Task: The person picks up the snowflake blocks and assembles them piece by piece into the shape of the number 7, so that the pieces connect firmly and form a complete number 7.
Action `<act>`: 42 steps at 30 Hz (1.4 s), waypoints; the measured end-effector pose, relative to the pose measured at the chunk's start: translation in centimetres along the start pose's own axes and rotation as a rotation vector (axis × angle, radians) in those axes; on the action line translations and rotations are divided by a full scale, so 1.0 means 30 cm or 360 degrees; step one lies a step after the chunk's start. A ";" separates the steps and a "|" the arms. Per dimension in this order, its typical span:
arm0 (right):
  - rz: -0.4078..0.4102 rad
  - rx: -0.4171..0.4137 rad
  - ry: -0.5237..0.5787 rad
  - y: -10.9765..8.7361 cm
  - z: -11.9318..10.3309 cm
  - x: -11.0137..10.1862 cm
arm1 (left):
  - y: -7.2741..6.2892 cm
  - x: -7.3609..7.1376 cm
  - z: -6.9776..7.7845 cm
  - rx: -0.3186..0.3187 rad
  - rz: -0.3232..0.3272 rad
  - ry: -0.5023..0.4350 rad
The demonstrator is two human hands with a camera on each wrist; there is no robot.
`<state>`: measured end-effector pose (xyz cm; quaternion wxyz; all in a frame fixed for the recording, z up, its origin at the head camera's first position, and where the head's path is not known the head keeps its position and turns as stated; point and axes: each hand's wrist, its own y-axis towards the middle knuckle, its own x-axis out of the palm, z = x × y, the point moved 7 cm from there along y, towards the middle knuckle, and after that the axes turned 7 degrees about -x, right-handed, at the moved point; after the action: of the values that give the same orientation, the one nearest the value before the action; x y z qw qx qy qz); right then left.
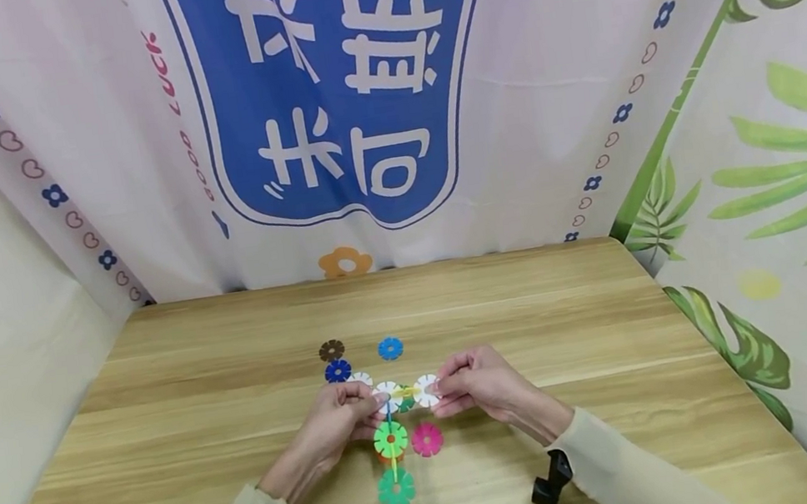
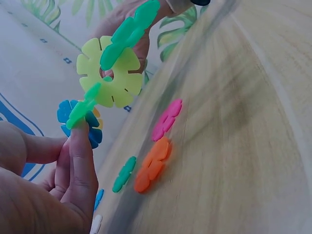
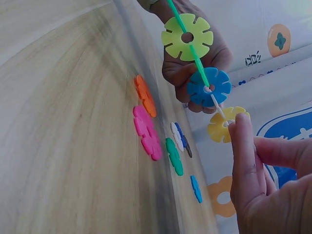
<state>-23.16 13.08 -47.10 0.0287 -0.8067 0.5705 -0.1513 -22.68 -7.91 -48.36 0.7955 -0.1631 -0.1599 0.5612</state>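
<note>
A chain of slotted plastic flower discs is held between both hands above the table. My left hand (image 1: pixel 340 415) pinches it near a white disc (image 1: pixel 388 396), beside a blue disc (image 3: pixel 220 84). A light green disc (image 1: pixel 391 438) and a green disc (image 1: pixel 396 489) extend from there toward me. To the right, a yellow disc (image 3: pixel 215 130), edge-on in the head view, links to another white disc (image 1: pixel 425 390). My right hand (image 1: pixel 486 385) pinches that white disc between thumb and fingers. Fingertips partly hide both white discs.
Loose discs lie flat on the wooden table (image 1: pixel 570 315): brown (image 1: pixel 331 350), dark blue (image 1: pixel 338 370), white (image 1: pixel 360 378), blue (image 1: pixel 390 348), pink (image 1: pixel 427 439), green (image 3: pixel 174 156) and orange (image 2: pixel 153 165). A printed curtain (image 1: pixel 529 169) hangs behind the table's far edge.
</note>
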 end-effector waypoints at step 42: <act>-0.0355 -0.0483 -0.1766 -0.067 0.008 0.158 | 0.004 -0.125 -0.011 -0.0060 0.0163 -0.0034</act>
<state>-19.83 9.35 -45.90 0.1913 -0.8156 0.3969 0.3751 -23.81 -11.46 -48.98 0.7607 -0.1800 -0.1705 0.5998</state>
